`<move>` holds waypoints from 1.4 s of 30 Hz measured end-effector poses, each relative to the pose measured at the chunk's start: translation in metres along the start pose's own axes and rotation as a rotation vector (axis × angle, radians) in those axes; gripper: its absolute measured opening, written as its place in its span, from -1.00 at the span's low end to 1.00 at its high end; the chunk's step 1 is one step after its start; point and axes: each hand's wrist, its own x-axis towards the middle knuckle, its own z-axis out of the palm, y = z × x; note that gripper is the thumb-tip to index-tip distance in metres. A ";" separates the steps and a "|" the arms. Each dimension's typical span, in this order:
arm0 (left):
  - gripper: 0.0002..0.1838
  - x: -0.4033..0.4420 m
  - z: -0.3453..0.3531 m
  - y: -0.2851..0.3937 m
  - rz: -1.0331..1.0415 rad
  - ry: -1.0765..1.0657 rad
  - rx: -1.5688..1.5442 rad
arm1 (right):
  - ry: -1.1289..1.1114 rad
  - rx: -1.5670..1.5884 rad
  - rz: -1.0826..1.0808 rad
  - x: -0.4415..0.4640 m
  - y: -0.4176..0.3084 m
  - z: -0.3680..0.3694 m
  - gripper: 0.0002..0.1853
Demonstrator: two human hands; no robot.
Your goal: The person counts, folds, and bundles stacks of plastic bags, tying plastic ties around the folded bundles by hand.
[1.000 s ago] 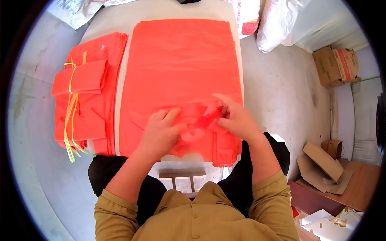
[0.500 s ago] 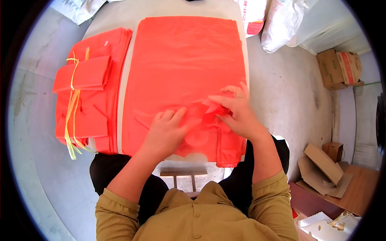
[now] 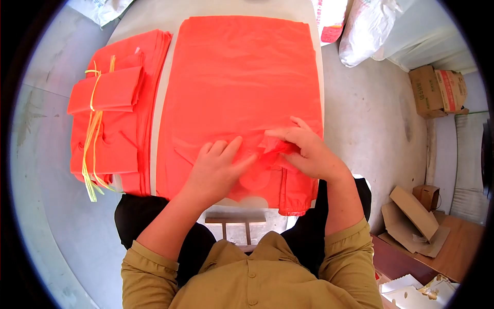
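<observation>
1. Location: The stack of red plastic sheets [image 3: 247, 77] lay flat on the pale table [image 3: 247, 7], directly in front of the seated person, its near edge at the table's near side.
2. Left hand [image 3: 218, 167]: It rested palm down on the near part of the stack, fingers slightly spread, thumb apart and pointing towards the right hand. No grip on the plastic was seen.
3. Right hand [image 3: 311, 152]: Its thumb and forefinger stood either side of a crumpled fold [image 3: 276, 144] of the same plastic. Whether they were pressed together on it could not be told.
4. Beside the stack: A tied red bundle [image 3: 105, 90], bound with yellow string [image 3: 94, 136], lay to its left, clear of both hands.
5. Step in hand: In my judgement, the right hand was working loose plastic at the near end while the left steadied the layers beneath.
6. Next move: As judged, it called for a firm pinch on the fold and continued light pressure from the left hand, since thin plastic would probably slip or drag neighbouring layers.
</observation>
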 end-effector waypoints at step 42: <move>-0.60 -0.006 0.002 -0.008 0.034 0.083 -0.219 | -0.030 -0.080 -0.101 0.043 0.005 0.040 -0.29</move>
